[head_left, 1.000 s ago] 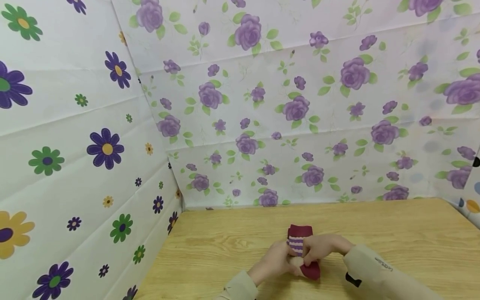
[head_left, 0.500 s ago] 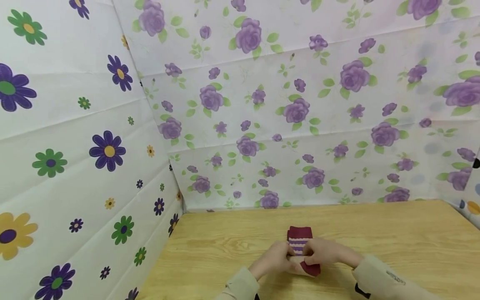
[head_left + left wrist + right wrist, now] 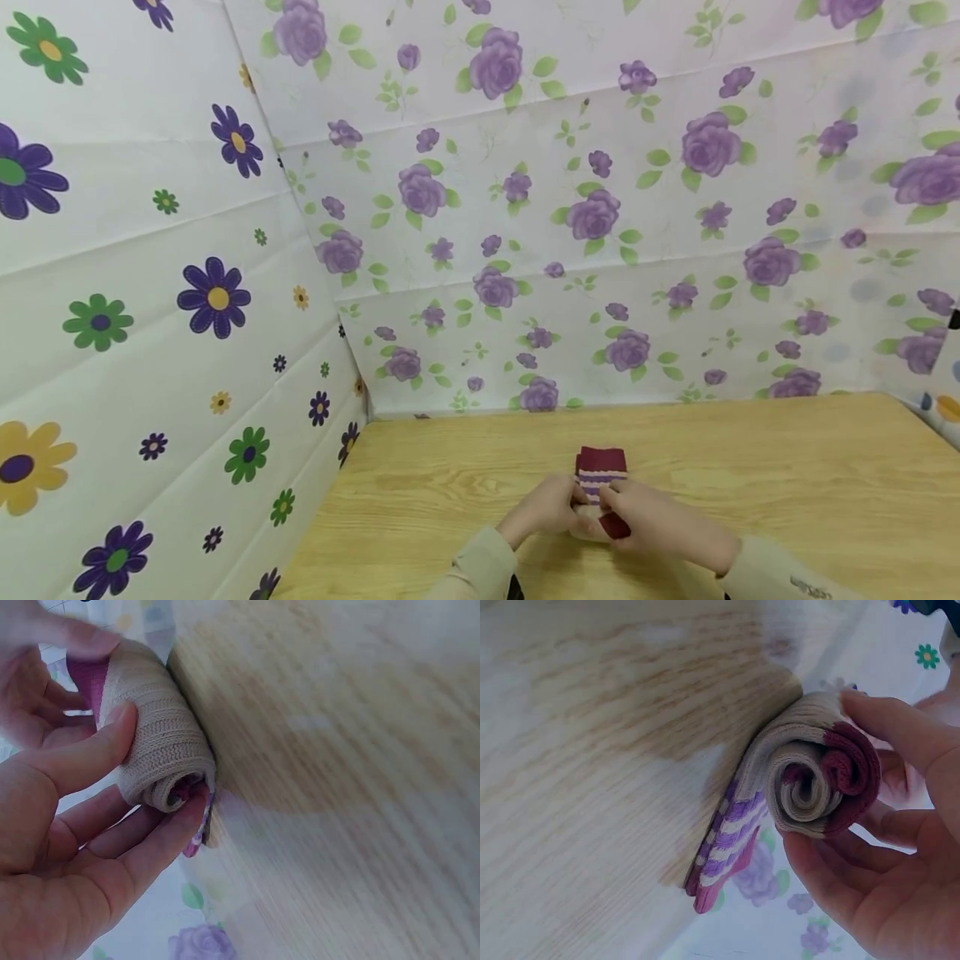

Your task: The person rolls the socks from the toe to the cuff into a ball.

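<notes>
A pair of knitted socks [image 3: 602, 461] lies on the table, its maroon cuffs flat at the far end with purple and cream stripes below. The nearer part is wound into a cream and maroon roll [image 3: 810, 769], its spiral end showing in the right wrist view. My left hand [image 3: 551, 506] holds the roll's left end, thumb on top and fingers underneath, one fingertip at the spiral's edge. My right hand [image 3: 663, 523] grips the other end between thumb and fingers. In the left wrist view the cream ribbed side [image 3: 154, 724] of the roll faces up.
The wood-grain table [image 3: 450, 483] extends around the socks on every side. Behind it hangs a white cloth with purple roses [image 3: 592, 215], and a daisy-print cloth [image 3: 150, 333] covers the left side.
The roll has turned a little toward the striped cuffs, leaving less of the stripes showing. My right hand and sleeve have shifted right and nearer; my left hand has barely moved.
</notes>
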Tool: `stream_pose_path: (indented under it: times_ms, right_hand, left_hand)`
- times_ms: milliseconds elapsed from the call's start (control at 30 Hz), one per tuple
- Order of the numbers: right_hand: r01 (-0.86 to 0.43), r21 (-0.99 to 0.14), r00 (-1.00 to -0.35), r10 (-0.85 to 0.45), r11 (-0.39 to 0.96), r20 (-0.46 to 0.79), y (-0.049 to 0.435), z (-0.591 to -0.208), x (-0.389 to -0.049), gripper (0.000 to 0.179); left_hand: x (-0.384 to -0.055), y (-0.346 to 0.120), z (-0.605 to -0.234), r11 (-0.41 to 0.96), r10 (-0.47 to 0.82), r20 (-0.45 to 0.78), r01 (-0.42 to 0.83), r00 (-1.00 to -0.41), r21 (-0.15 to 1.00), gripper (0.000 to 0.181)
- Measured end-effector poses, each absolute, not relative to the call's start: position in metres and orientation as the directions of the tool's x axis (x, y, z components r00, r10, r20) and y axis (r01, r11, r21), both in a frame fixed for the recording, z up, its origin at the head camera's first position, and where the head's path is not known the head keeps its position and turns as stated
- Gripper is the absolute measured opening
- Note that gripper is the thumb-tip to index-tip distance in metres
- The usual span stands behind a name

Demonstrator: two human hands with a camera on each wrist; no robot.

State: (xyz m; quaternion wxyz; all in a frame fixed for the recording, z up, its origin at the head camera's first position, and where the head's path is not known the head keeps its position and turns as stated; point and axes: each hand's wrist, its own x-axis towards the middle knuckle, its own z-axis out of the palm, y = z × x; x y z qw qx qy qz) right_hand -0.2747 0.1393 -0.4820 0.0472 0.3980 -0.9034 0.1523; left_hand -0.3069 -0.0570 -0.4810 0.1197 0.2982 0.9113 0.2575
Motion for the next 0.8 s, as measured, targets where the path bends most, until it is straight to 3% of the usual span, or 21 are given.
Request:
stream_pose_path:
  times_ms: [100, 300, 500, 633, 800]
  right_hand:
    - [-0.745, -0.192, -0.667, -0.719, 0.638, 0.195, 0.139, -0.482, -0.271, 0.04]
    - [-0.778, -0.106, -0.625, -0.745, 0.619, 0.235, 0.133, -0.483, -0.264, 0.034]
    - [-0.773, -0.087, -0.632, -0.748, 0.629, 0.202, 0.13, -0.484, -0.263, 0.046]
    - [-0.79, -0.132, -0.611, -0.756, 0.598, 0.233, 0.131, -0.484, -0.268, 0.032]
    - [-0.78, -0.249, -0.622, -0.756, 0.575, 0.205, 0.132, -0.482, -0.277, 0.018]
  left_hand:
    - [-0.308, -0.057, -0.478, 0.697, 0.612, -0.085, 0.486, -0.786, 0.527, 0.017]
    - [-0.306, -0.059, -0.474, 0.686, 0.672, -0.077, 0.58, -0.736, 0.44, 0.023]
    - [-0.305, -0.063, -0.472, 0.65, 0.728, -0.079, 0.648, -0.681, 0.398, 0.029]
    - [-0.304, -0.062, -0.472, 0.621, 0.757, -0.069, 0.684, -0.649, 0.383, 0.029]
    - [-0.305, -0.062, -0.476, 0.625, 0.75, -0.049, 0.683, -0.66, 0.377, 0.04]
